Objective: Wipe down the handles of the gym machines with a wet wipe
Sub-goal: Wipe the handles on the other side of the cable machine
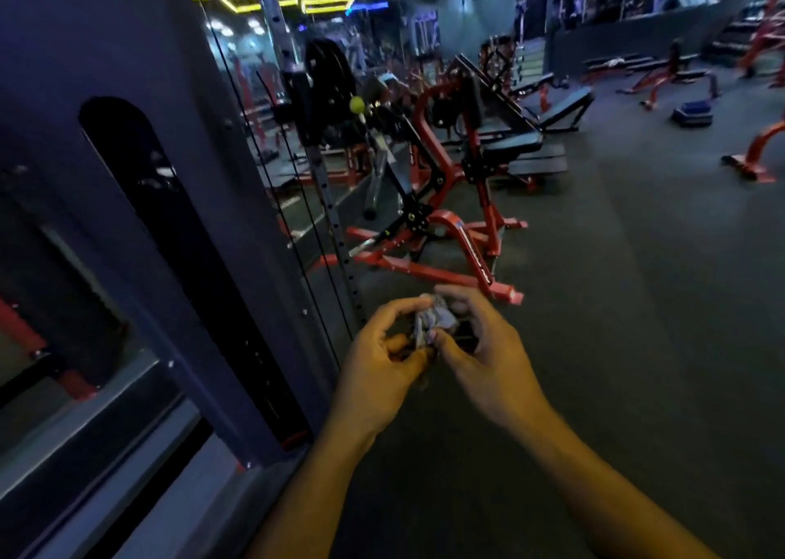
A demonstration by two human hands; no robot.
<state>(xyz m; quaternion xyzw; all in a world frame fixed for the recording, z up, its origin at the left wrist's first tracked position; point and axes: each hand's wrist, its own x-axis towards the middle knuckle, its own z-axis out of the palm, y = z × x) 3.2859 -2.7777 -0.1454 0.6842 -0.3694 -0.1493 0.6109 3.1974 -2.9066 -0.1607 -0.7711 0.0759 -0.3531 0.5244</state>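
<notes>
We found the fingers of the right hand curled over the top of a crumpled wet wipe, with its thumb pressed against the near side of the wad. The left hand gripped the same wipe from the other side, its fingers bent round the lower part and its thumb arched above. Both hands met at the wipe, touching or nearly touching each other. The wipe was bunched, pale grey, and held in the air in front of the body, above the floor, clear of any machine. A dark object sat in the right palm behind the wipe; we could not tell what it was. Both forearms were bare and entered from the lower edge of the view.

Just to the left of the hands stood a tall dark cable machine, with a slotted panel on its face and a perforated upright post and thin cables along its right edge. Beyond the hands, on the dark floor, stood a red-framed machine with black pads. A yellow ball-shaped knob showed on a lever behind it. Further benches and red frames stood well apart at the back right. Yellow strip lights ran across the ceiling. The picture was dim and somewhat blurred.
</notes>
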